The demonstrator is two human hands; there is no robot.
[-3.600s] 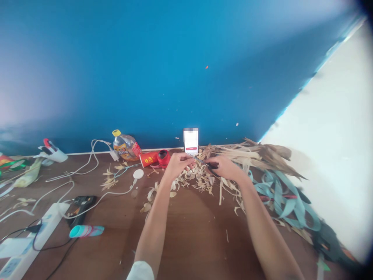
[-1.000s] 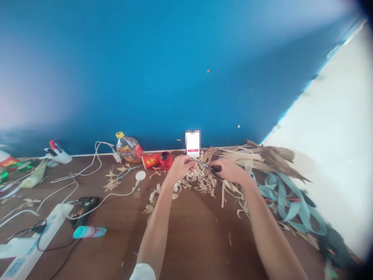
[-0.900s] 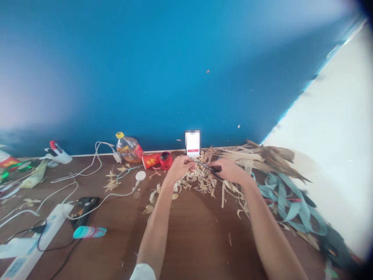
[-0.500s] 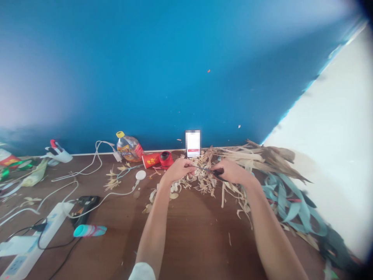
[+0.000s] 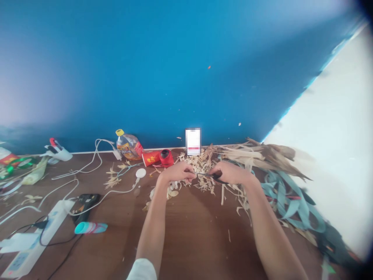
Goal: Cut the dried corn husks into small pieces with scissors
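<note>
Near side of the surface (image 5: 201,233): one loose pale sliver (image 5: 229,235), well short of the heap. Both our forearms run in from the near edge, flanking it, elbows apart, converging toward the far half. White sleeve (image 5: 142,269) shows on the left arm only.

Next, the hands, side by side with a small gap, wrists bent inward, backs mostly up. Our right hand (image 5: 231,172) has its fingers wrapped on the black handles of the scissors (image 5: 217,177); blades lie roughly level, pointing at our left hand (image 5: 179,172). Left fingers are pinched together at the blade end. Can't tell what, if anything, sits in the pinch; too small.

Under and just past the hands: heap of short pale scraps (image 5: 204,165) near the middle of the far edge, with stragglers spreading left and right. They look cut, so we'd call a good share of the trimming done. No count possible, they overlap.

Far edge, right of middle: long husk strips (image 5: 247,155) in a loose bundle toward the far right corner. Look full length to us, so we'd say plenty of stock is left. Nothing finished that we can make out near the hands.

Farthest: phone (image 5: 193,142) upright by the blue wall (image 5: 175,70), behind the heap.
</note>
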